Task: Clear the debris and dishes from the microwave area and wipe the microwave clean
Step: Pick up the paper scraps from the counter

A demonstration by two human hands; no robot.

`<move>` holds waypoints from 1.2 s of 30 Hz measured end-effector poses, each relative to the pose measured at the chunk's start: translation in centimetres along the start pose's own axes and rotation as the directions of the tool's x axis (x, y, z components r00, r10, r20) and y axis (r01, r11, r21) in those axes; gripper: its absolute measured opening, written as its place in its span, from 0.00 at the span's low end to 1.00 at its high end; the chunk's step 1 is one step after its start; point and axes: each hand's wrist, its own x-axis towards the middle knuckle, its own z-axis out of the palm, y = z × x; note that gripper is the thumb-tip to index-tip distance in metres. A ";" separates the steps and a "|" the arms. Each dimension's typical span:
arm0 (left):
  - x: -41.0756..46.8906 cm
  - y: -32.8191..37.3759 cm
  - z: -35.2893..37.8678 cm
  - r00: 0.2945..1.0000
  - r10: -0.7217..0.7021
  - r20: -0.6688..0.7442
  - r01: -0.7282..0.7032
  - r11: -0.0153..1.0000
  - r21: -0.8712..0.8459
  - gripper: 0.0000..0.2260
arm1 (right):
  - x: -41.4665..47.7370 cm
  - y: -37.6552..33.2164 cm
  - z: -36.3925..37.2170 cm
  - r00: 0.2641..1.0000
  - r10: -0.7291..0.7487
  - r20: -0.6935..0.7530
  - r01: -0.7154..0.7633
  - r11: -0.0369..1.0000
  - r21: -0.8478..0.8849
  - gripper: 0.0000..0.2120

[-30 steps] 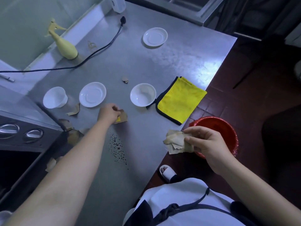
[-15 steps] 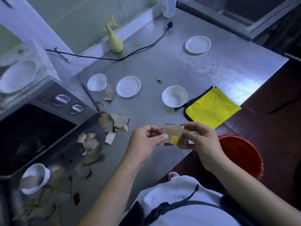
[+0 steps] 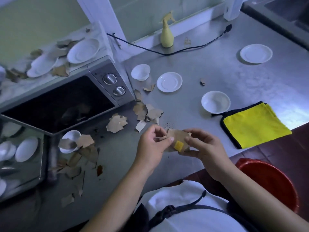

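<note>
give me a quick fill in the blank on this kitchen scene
The left hand and right hand together hold paper scraps bearing a ____ patch.
The yellow cloth lies beside a white ____.
The bucket beside the person is ____.
The microwave door stands ____.
Missing: yellow, bowl, red, open.

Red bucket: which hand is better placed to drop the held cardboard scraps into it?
Right. The right hand pinches the cardboard scraps and is nearer the red bucket, which sits on that side; the left hand, also gripping them, would likely have to cross over.
</note>
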 end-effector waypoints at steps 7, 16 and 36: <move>-2.2 -0.3 -1.9 0.988 -0.078 0.132 0.092 0.991 -0.101 0.18 | 0.2 0.9 2.0 0.999 0.030 0.032 -0.028 0.997 -0.075 0.10; -4.2 -2.0 -6.7 0.991 -0.113 -0.065 0.099 0.978 -0.182 0.11 | 0.9 2.8 5.9 0.984 0.126 0.128 -0.093 0.967 -0.239 0.09; -1.7 -10.0 -27.5 0.887 -0.118 -0.447 0.129 0.992 -0.007 0.05 | 0.9 6.1 17.4 0.997 0.046 0.057 -0.007 0.832 -0.555 0.13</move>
